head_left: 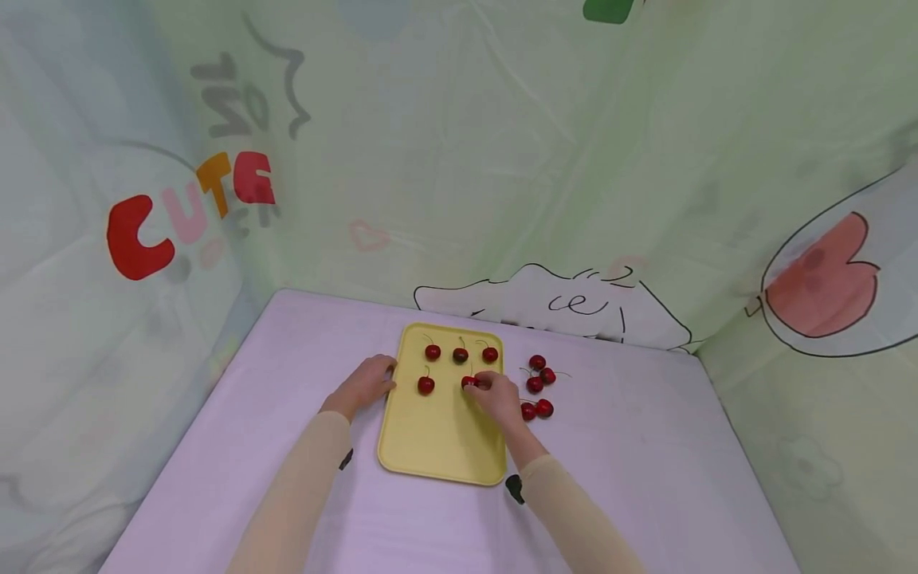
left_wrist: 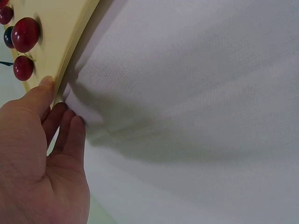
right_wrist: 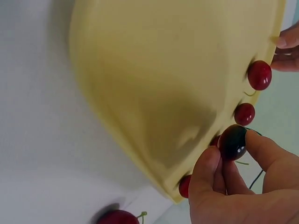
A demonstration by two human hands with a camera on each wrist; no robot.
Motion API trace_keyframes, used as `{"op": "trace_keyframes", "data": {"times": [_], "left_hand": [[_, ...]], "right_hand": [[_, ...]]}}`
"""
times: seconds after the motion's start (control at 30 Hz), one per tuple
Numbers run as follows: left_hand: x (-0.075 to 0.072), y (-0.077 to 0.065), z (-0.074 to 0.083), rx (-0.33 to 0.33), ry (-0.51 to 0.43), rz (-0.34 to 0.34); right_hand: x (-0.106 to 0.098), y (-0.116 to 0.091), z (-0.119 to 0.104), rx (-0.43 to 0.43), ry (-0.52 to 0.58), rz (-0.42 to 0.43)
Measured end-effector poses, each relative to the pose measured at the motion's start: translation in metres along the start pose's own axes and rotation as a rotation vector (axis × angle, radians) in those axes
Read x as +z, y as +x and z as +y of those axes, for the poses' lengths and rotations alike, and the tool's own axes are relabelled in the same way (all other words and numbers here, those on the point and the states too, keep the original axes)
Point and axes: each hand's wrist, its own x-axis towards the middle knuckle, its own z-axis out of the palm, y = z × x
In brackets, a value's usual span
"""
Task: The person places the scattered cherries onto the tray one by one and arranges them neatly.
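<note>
A yellow rectangular tray [head_left: 441, 442] lies on the table. My left hand [head_left: 369, 383] holds its left edge, the thumb on the rim and the fingers against the side from below, as the left wrist view shows. Between thumb and fingertips of my right hand [head_left: 498, 399] is a dark red cherry [right_wrist: 232, 143], pinched over the right part of the tray. Three cherries stand in a row near the tray's far edge, the middle one [head_left: 460, 355] darker than the others. Another cherry [head_left: 426, 386] sits below the left one, level with the held cherry.
Several loose cherries [head_left: 535, 384] lie on the pale lilac tablecloth [head_left: 631, 462] just right of the tray, some with thin stems. Printed curtains [head_left: 459, 159] hang behind the table and at both sides.
</note>
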Motion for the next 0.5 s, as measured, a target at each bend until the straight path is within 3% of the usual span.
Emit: {"op": "trace_keyframes", "data": {"times": [0.5], "left_hand": [[-0.002,-0.001,0.002,-0.003,-0.010,-0.006]], "right_hand": [[0.022,-0.002,0.000,-0.032,0.019,-0.027]]}}
